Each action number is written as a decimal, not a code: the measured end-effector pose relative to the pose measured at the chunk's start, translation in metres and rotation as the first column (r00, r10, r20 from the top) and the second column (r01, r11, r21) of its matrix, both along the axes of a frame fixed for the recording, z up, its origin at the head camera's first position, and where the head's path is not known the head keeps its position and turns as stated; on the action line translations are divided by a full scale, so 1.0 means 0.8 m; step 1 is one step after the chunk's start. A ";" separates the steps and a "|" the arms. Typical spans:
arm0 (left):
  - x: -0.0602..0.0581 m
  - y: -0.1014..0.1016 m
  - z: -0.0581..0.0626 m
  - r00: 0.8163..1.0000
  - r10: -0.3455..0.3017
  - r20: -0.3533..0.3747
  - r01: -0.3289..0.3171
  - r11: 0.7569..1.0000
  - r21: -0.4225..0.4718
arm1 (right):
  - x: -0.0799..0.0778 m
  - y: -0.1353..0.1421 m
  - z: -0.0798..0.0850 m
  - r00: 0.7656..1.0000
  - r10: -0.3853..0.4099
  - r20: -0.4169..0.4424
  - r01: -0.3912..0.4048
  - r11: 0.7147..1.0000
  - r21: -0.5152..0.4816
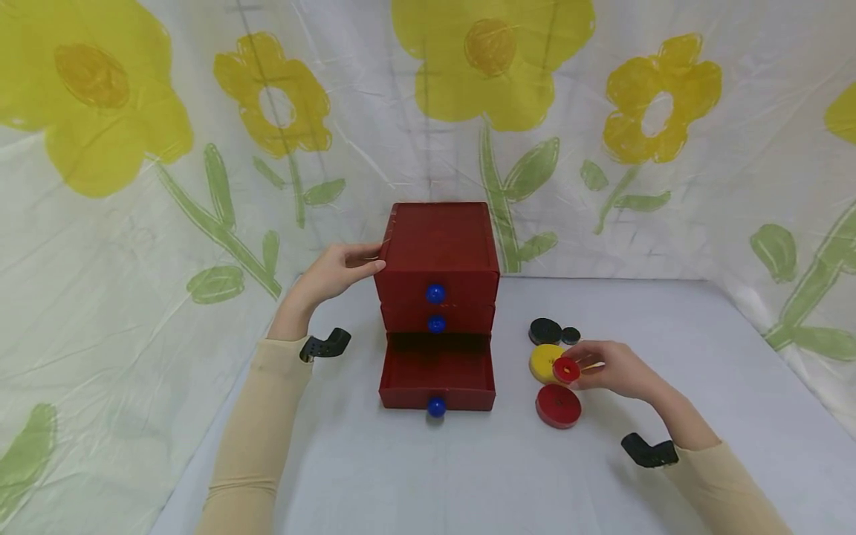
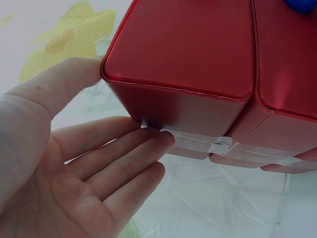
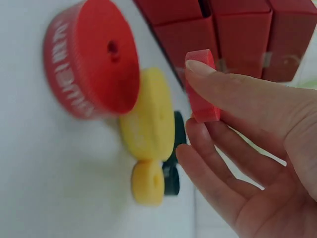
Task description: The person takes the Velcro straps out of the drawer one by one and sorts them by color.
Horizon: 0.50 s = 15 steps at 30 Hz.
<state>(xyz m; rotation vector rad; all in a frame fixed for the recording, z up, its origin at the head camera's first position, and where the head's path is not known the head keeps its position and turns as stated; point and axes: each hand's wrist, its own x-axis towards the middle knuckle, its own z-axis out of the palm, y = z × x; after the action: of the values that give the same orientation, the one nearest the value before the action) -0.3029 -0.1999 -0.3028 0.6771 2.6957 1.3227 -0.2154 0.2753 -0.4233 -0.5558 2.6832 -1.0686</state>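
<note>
My right hand (image 1: 618,368) pinches a small red disc (image 1: 566,369) between thumb and fingers, raised above the table; the right wrist view shows the same red disc (image 3: 203,87) on edge. Below it lie a large red disc (image 1: 558,406) with a centre hole and white lettering on its rim, and a large yellow disc (image 1: 545,362). A small yellow disc (image 3: 147,182) is beside the large yellow one. My left hand (image 1: 337,271) touches the upper left side of a red drawer box (image 1: 438,238), its fingers (image 2: 133,158) fairly straight.
The bottom drawer (image 1: 436,398) is pulled out; two drawers above are closed, each with a blue knob (image 1: 436,293). A large black disc (image 1: 545,331) and a small black disc (image 1: 571,336) lie behind the yellow discs. A flowered curtain (image 1: 374,96) hangs behind the white table (image 1: 481,475).
</note>
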 end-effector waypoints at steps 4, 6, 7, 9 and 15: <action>-0.001 -0.001 -0.002 1.000 -0.002 -0.005 0.002 1.000 0.005 | 0.004 0.013 -0.007 0.999 -0.016 0.036 0.016 1.000 0.013; -0.001 -0.002 -0.002 1.000 -0.006 -0.005 0.006 1.000 0.003 | 0.006 0.019 -0.010 0.998 -0.027 0.052 0.025 0.999 0.021; -0.001 -0.002 -0.001 1.000 -0.010 -0.005 0.010 1.000 0.001 | 0.007 0.022 -0.011 0.998 -0.027 0.056 0.026 0.999 0.023; -0.001 -0.002 -0.001 1.000 -0.015 -0.003 0.015 1.000 -0.002 | 0.009 0.027 -0.013 0.998 -0.024 0.062 0.023 0.999 0.025; -0.003 -0.002 -0.001 1.000 -0.011 -0.004 0.011 1.000 -0.014 | 0.017 0.037 -0.016 0.994 -0.022 0.104 0.017 0.999 0.042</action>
<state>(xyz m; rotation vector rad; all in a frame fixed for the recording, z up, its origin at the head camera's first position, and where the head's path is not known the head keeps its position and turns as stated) -0.3053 -0.2015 -0.3038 0.6922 2.6977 1.3006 -0.2016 0.3047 -0.4363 -0.4540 2.6183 -1.0162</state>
